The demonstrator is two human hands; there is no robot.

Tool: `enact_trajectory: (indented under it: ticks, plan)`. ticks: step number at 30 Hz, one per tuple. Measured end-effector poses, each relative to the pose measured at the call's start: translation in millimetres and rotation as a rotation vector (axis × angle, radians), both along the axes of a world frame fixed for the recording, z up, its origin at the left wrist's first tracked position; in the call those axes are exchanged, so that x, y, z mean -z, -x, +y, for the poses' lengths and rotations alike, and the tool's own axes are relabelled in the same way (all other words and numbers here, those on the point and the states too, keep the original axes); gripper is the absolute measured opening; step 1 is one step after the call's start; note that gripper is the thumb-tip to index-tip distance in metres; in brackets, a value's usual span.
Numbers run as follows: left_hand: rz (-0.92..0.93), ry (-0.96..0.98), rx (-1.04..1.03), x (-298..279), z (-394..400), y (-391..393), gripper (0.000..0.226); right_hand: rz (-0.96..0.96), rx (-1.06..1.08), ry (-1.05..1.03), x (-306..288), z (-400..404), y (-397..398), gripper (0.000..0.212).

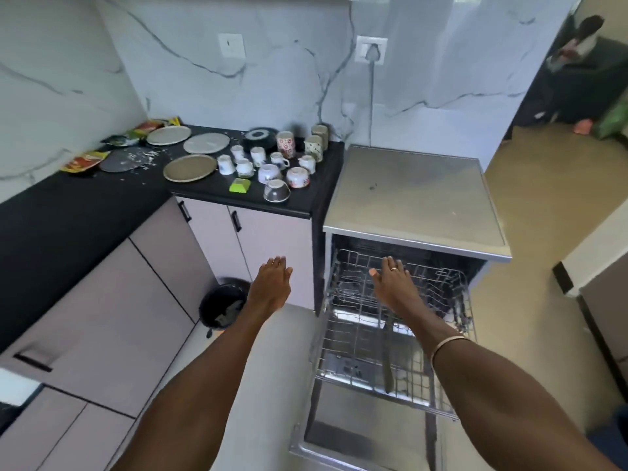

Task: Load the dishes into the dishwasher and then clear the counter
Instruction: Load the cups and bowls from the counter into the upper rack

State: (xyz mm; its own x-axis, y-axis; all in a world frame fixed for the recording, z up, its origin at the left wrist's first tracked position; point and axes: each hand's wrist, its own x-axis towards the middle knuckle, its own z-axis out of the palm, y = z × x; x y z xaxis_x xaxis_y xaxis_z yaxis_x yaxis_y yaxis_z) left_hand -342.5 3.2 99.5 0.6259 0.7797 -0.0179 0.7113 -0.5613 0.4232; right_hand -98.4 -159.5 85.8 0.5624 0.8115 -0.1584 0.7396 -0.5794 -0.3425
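Kitchen corner seen from my head camera, looking down over both outstretched arms. My left hand (272,283) is held out flat, fingers straight and together, grasping nothing, in the air in front of the pale cabinet doors (258,239). My right hand (390,277) is likewise released and flat, hovering over the pulled-out upper rack (441,283) of the dishwasher (414,195); whether the fingertips touch the wire I cannot tell. The dishwasher door (356,440) is dropped open, and a lower rack (356,355) also shows, holding what looks like a long dark utensil.

None of the dishes are loaded yet, as far as I can judge. They sit on the black counter (210,193) to my left: three pale plates (190,167), a cluster of small cups (258,157), several overturned bowls (277,191), a few taller mugs (284,144), and a green sponge (240,185). Snack wrappers (85,161) and crumbs lie further left. A dark bin (222,302) stands on the floor below.

To do this step well, I would begin with the nearest bowls, carry one piece per hand, and seat cups upside down between the upper tines. Plates should stand on edge below, well apart.
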Motion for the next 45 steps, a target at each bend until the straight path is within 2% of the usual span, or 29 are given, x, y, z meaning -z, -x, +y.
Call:
enact_trajectory:
  ticks: [10,15,24,31,34,37,41,45]
  plan:
    - [-0.026,-0.072,-0.062,-34.5,124.8,122.2,0.046,0.013,-0.038,-0.066,-13.5,154.5,105.4,0.066]
    - [-0.060,-0.075,-0.069,-35.2,182.4,138.9,0.048,-0.006,-0.053,-0.076,-13.5,203.5,125.6,0.065]
    - [-0.095,-0.033,-0.001,-13.0,268.9,81.2,0.044,-0.010,0.002,-0.141,-5.7,289.6,93.2,0.061]
    - [-0.151,-0.002,0.043,-6.1,325.1,18.8,0.046,-0.001,0.036,-0.245,-7.0,356.3,57.7,0.049]
    - [-0.182,-0.022,0.057,-5.7,349.6,-7.8,0.042,-0.024,0.047,-0.255,-13.5,380.4,45.3,0.044]
    - [-0.228,-0.034,0.054,-5.7,373.0,-32.3,0.035,-0.028,0.062,-0.277,-12.5,401.0,32.6,0.029]
    - [-0.276,-0.020,0.104,-2.3,401.7,-63.0,0.026,-0.008,0.111,-0.278,-8.7,421.6,19.7,0.026]
    - [-0.212,0.018,0.207,9.4,430.5,-97.7,0.045,0.021,0.196,-0.268,-5.9,435.3,10.3,0.027]
